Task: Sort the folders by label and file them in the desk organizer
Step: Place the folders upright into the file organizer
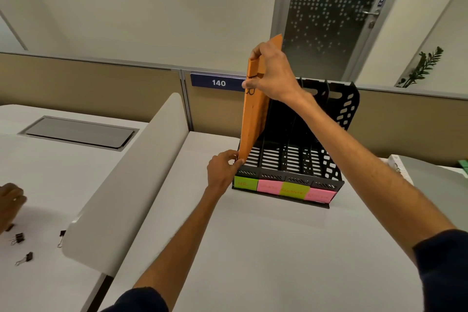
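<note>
We've got the folder (253, 114) tilted in the organizer's (336, 159) leftmost slot, above the green label (244, 183); right hand (273, 73) fingers clamped on its top, left hand (222, 170) pinching its bottom corner at the organizer's front; if that corner drifts, it probably slips outside the wall.

Your desk organizer (298, 180) sits on the table (253, 248). The folder (253, 119) has its low end in the leftmost slot. Four labels (268, 186) are on its front. A divider (131, 180) stands left of it, clips (19, 238) farther left.
</note>
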